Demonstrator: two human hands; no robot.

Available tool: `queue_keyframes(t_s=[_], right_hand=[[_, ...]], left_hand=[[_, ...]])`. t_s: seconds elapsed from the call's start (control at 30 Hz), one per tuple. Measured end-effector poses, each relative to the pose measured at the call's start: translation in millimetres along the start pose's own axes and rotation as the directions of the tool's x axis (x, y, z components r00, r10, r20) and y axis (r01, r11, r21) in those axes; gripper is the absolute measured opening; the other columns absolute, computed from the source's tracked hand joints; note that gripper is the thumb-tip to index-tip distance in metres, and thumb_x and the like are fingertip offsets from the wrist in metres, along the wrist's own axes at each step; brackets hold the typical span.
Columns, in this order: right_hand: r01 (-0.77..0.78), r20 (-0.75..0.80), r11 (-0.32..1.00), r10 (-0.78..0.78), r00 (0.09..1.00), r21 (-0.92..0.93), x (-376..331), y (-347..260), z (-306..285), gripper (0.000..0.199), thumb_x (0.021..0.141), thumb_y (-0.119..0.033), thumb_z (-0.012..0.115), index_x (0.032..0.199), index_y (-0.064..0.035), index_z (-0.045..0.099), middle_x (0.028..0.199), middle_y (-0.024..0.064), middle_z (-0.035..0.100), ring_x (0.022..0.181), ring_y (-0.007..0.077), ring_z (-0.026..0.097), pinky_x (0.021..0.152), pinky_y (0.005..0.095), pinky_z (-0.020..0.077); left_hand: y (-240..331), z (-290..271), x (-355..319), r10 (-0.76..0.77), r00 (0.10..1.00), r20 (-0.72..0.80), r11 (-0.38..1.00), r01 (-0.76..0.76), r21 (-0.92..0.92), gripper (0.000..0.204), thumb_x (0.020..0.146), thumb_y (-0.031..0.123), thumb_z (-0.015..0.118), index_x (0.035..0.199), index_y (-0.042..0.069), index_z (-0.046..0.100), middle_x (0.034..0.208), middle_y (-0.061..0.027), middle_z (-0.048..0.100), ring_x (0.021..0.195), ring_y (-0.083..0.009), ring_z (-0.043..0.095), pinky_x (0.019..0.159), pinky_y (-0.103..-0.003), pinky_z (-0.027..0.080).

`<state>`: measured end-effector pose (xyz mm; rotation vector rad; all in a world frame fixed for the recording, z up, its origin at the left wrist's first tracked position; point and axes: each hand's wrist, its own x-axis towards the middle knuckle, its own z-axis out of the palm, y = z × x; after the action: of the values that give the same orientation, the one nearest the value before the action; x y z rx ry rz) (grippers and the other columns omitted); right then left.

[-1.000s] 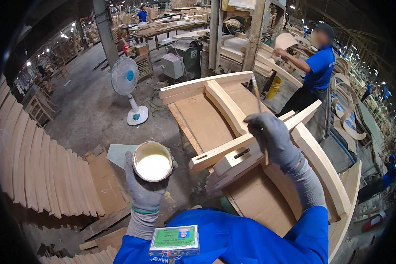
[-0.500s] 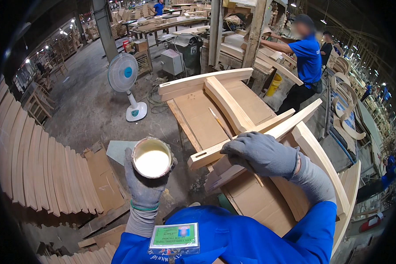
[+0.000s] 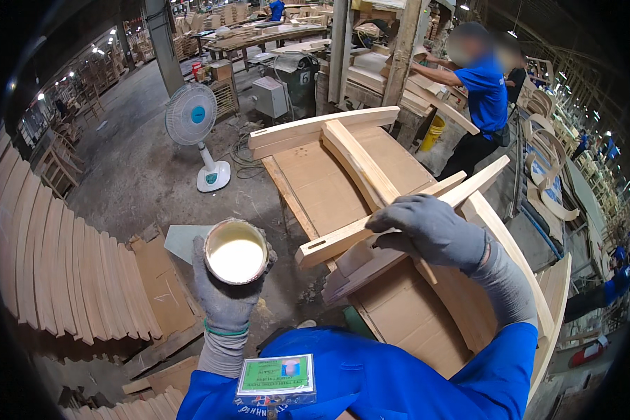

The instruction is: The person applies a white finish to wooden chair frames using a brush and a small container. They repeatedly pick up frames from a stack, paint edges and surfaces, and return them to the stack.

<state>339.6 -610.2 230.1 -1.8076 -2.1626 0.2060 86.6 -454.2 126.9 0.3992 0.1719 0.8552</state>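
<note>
Left hand (image 3: 222, 297), left of centre, cups a round pot (image 3: 236, 228) of cream liquid (image 3: 235, 259); right hand (image 3: 437, 231), right of centre, slightly higher than before, grips a slender brush (image 3: 425, 271), its tip now indistinct.

Wooden frame (image 3: 357, 162) rests on the surface (image 3: 292, 198), right of the cup (image 3: 235, 229) in the left grip (image 3: 227, 301). Row of wooden slats (image 3: 63, 259) lies farther left; pedestal fan (image 3: 191, 115) stands on the floor (image 3: 140, 164) beyond the cup.
</note>
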Motion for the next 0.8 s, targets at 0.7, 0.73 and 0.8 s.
queue_keyframes(t_s=[0.7, 0.73, 0.8], right_hand=[[0.263, 0.110, 0.910, -0.240, 0.964, -0.320, 8, -6, 15, 0.020, 0.078, -0.009, 0.052, 0.098, -0.0060, 0.051, 0.083, 0.0119, 0.058, 0.082, 0.0294, 0.058, 0.072, 0.0381, 0.0492], [0.254, 0.082, 0.919, -0.240, 0.967, -0.302, 7, -4, 17, 0.021, 0.078, -0.009, 0.053, 0.098, -0.0060, 0.051, 0.083, 0.0118, 0.059, 0.082, 0.0295, 0.058, 0.072, 0.0387, 0.0489], [0.168, -0.057, 0.925, -0.198, 0.979, -0.341, 6, 7, 10, 0.022, 0.076, -0.008, 0.054, 0.098, -0.0069, 0.052, 0.084, 0.0116, 0.059, 0.082, 0.0296, 0.058, 0.070, 0.0402, 0.0482]], left_hand=[[4, -10, 2, -0.011, 0.995, 0.100, 1.000, 0.012, -0.006, 0.050, 0.092, 0.048, 0.042, 0.127, 0.013, 0.044, 0.121, -0.0130, 0.051, 0.110, -0.0314, 0.052, 0.091, -0.051, 0.045], [4, -10, 2, -0.016, 0.995, 0.095, 1.000, 0.017, -0.011, 0.050, 0.092, 0.048, 0.042, 0.127, 0.013, 0.044, 0.121, -0.0129, 0.051, 0.111, -0.0313, 0.051, 0.091, -0.051, 0.044], [5, -11, 0, -0.018, 0.997, 0.080, 1.000, 0.019, -0.020, 0.051, 0.091, 0.048, 0.043, 0.128, 0.013, 0.043, 0.122, -0.0128, 0.050, 0.112, -0.0310, 0.051, 0.092, -0.051, 0.044]])
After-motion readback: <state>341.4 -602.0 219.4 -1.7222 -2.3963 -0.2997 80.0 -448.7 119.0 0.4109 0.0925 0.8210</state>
